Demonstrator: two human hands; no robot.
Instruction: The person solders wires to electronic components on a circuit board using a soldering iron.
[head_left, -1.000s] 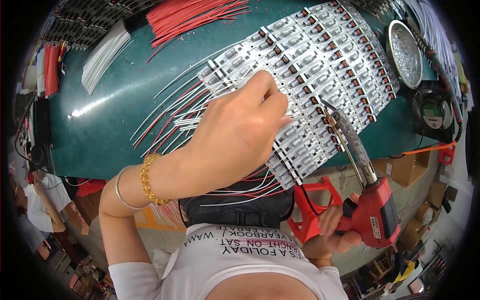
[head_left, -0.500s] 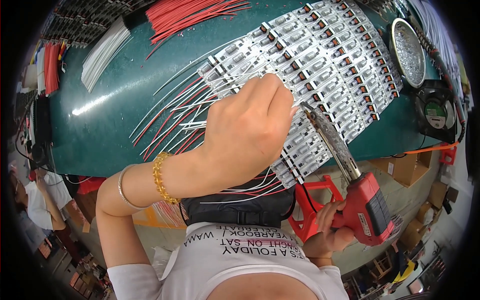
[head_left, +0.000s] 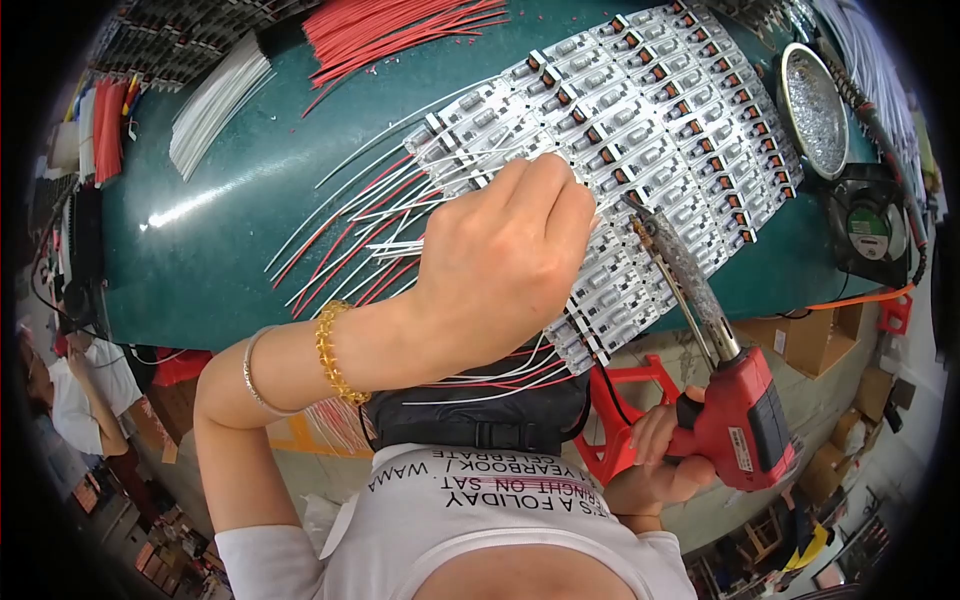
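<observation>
My left hand is closed in a pinch over the left part of a panel of small white circuit boards. Its fingertips point down at the boards, and what they hold is hidden beneath the knuckles. Red and white wires trail from the panel's left edge, some passing behind this hand. In my right hand is the grip of a red soldering gun. The gun's metal barrel slants up and left, its tip over the boards just right of my left fingertips. Whether the tip touches a board I cannot tell.
Bundles of red wires and white wires lie on the green table. A metal bowl of silvery bits and a black fan-like device stand at the right. Below is a red stool. Another person is at far left.
The soldering gun has shifted a little to the right, widening the gap between its tip and my left fingertips. My left hand stays closed at nearly the same spot on the panel.
</observation>
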